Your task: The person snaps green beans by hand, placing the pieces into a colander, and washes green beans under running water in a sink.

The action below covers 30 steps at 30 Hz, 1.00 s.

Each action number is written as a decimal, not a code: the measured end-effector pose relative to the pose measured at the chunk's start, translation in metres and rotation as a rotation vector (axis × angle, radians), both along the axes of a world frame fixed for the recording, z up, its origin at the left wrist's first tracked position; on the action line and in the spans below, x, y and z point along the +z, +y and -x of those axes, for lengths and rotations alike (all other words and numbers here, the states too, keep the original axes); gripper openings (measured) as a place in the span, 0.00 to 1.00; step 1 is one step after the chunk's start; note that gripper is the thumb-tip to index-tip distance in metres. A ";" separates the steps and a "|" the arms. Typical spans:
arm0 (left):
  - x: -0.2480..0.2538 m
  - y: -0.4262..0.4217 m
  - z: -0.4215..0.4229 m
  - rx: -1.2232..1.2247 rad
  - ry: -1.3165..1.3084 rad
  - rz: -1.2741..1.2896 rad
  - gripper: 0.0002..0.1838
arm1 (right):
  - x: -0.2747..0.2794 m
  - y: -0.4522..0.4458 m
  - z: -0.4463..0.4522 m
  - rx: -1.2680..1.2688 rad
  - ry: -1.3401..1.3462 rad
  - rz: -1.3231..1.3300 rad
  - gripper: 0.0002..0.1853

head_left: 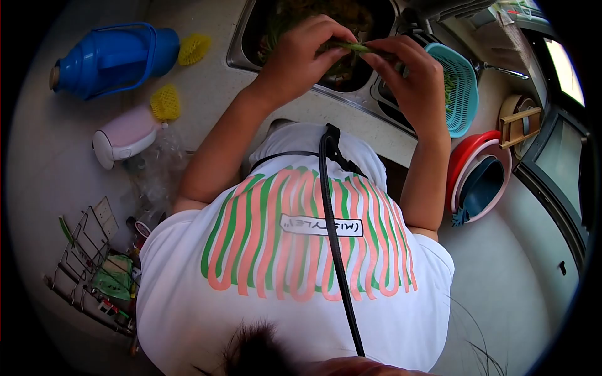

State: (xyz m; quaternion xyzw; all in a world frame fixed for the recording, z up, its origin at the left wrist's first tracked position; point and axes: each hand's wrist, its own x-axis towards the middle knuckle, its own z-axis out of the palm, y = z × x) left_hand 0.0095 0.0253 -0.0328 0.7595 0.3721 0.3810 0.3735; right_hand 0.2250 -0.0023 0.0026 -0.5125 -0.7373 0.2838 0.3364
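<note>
Above the sink, my left hand pinches one end of a thin green vegetable stalk. The stalk's other end is between the fingertips of my right hand, so it spans the short gap between both hands. Dark, leafy plant matter fills the basin below, partly hidden by my hands. Just right of my right hand stands a turquoise plastic basket with green pieces inside. Whether the stalk is whole or snapped, I cannot tell.
A blue thermos jug, two yellow mesh things and a pink-and-white container stand on the left. Nested red and pink basins are on the right. A wire rack is at lower left.
</note>
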 end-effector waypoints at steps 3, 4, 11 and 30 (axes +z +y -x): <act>0.002 0.001 0.001 -0.002 0.070 -0.113 0.09 | -0.002 -0.001 0.001 -0.001 0.007 0.004 0.08; 0.004 0.000 0.001 -0.002 0.085 -0.119 0.10 | -0.002 -0.001 0.002 -0.009 -0.003 -0.004 0.08; 0.006 0.002 0.003 -0.016 0.114 -0.139 0.08 | -0.009 -0.005 0.010 0.002 -0.052 -0.121 0.06; -0.014 0.010 0.001 0.111 -0.655 0.674 0.11 | -0.048 -0.031 0.050 -0.337 0.830 0.299 0.09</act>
